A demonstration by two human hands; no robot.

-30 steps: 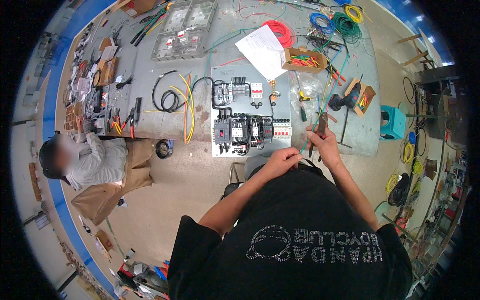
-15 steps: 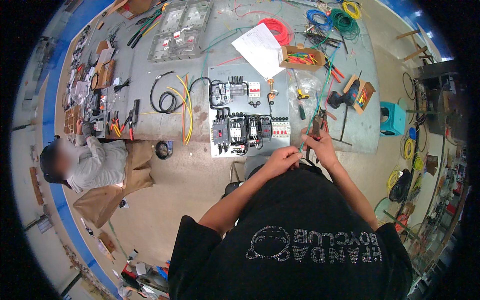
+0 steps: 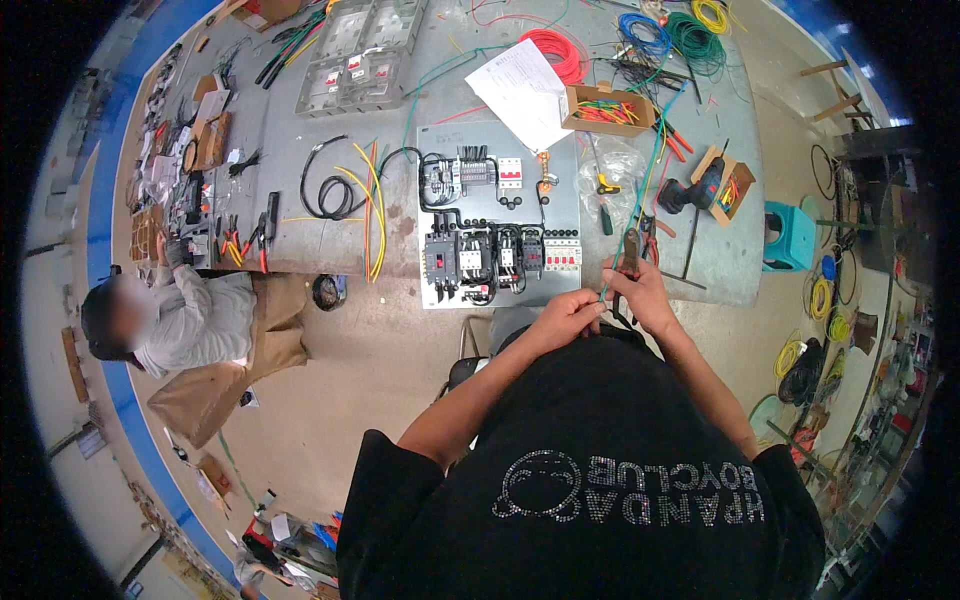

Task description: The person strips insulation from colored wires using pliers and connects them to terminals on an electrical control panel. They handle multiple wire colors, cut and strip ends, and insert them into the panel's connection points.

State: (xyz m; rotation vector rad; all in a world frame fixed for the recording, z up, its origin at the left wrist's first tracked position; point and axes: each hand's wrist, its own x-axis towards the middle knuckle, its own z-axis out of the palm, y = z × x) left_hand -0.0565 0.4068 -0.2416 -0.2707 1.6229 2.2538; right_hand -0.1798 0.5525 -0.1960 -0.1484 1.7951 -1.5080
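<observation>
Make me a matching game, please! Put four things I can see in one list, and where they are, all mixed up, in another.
Things:
1. thin green wire
2. dark metal pliers-like tool
3. round coil of red wire
4. turquoise plastic stool

Places:
A. beside the white paper sheet
B. on the beige floor, right of the grey table
C. in the black-shirted person's right hand
D. pinched by their left hand

Pairs: 1-D, 2-C, 3-A, 4-B

Elec. workshop: metal worktop (image 3: 330, 243) w/ wired breaker panel (image 3: 562, 212) at ctr., red wire coil (image 3: 571, 62) upper ctr., power drill (image 3: 708, 186) upper rt.
</observation>
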